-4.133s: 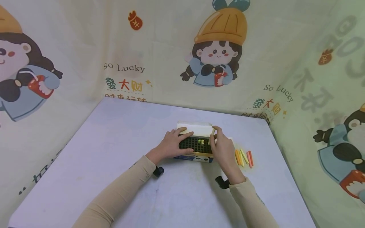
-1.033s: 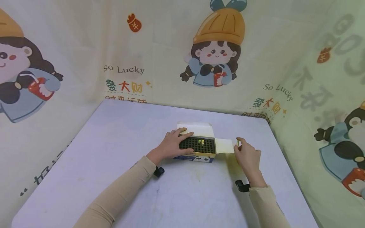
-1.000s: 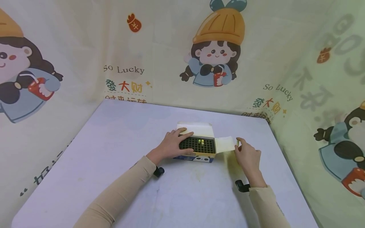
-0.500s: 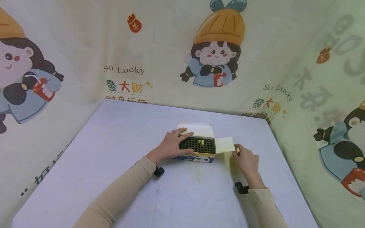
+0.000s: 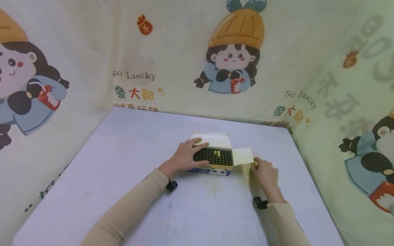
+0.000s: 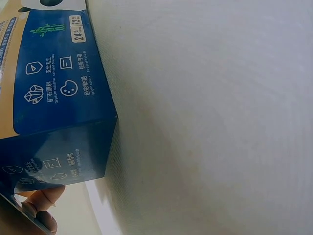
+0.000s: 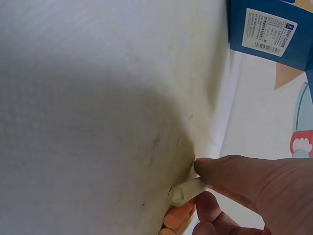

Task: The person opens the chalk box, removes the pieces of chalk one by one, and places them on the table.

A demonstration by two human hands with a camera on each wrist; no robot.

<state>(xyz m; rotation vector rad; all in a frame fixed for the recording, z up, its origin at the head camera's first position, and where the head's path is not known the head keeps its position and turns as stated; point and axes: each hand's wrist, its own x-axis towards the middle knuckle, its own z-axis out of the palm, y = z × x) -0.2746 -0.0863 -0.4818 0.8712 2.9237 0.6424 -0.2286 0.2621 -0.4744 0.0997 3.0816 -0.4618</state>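
Note:
An open chalk box (image 5: 220, 172) stands on the table, its black holder (image 5: 226, 159) full of small holes. Three yellow-green chalk sticks (image 5: 219, 154) poke up from it. My left hand (image 5: 181, 157) rests over the box's left end, fingers spread to the far side and thumb along the near edge. To the right of the box, my right hand (image 5: 266, 176) is low at the table. In the right wrist view, its thumb and fingers pinch a pale yellow chalk stick (image 7: 187, 192), right beside orange chalk sticks (image 7: 178, 214). In the head view that hand mostly hides these sticks.
The box's white back flap (image 5: 212, 139) stands up behind the holder. A white side flap (image 5: 242, 156) juts right, close to my right fingertips. A pale cloth covers the table (image 5: 138, 143), and printed fabric walls (image 5: 178, 51) enclose its back and sides.
Some seconds ago my right hand held a chalk stick over the holder. It has since moved right past the side flap and come down to the table. My left hand stays put.

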